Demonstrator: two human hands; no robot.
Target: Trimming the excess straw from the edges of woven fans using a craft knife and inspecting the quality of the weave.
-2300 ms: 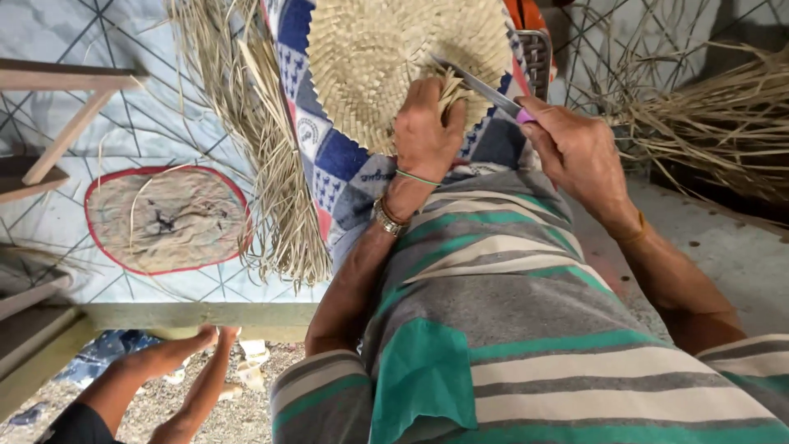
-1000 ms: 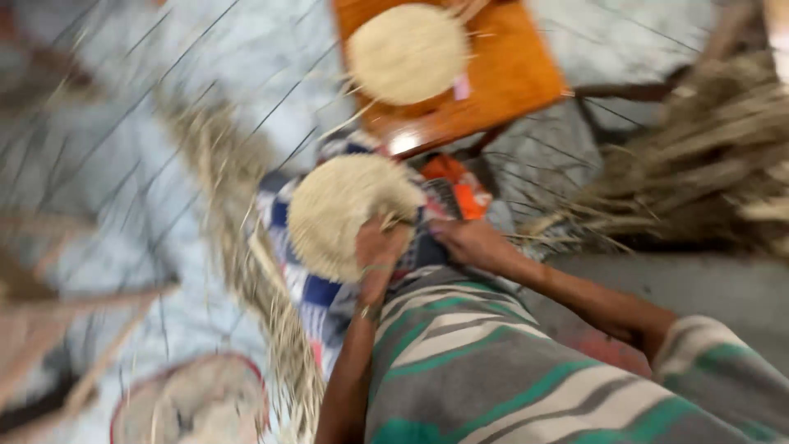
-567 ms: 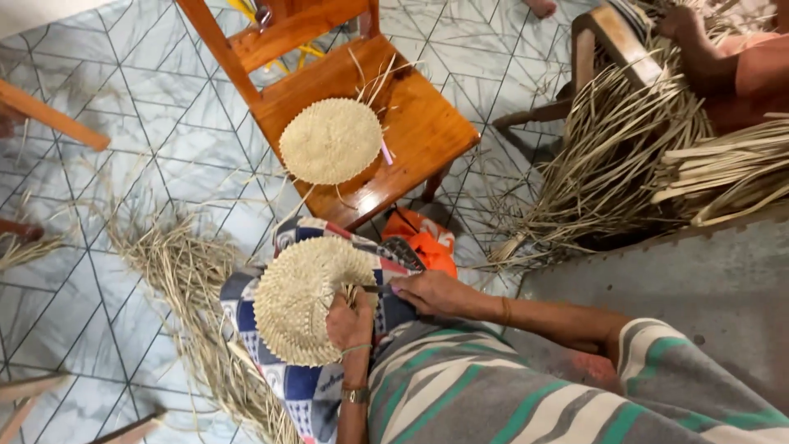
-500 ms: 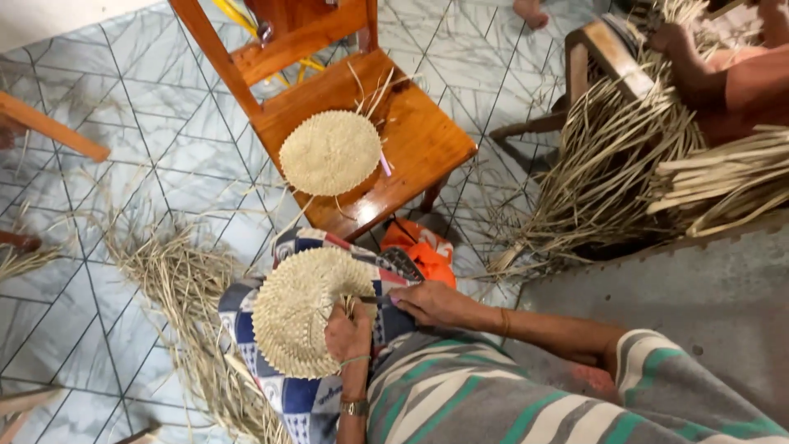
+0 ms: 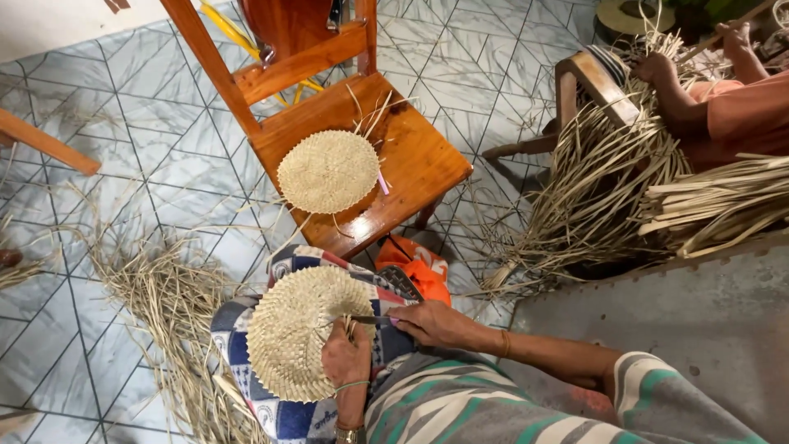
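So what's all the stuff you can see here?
woven disc: 1, tan, on the lap
second disc: 1, tan, on the chair seat
chair: 1, orange-brown wood, on the tiled floor
straw pile: 1, dry tan, on the floor at left
straw bundle: 1, tan, at right by another person
orange cloth: 1, under the chair's edge
blade: 1, thin, dark, at the disc's edge
left hand: holds the lap disc
right hand: grips the blade
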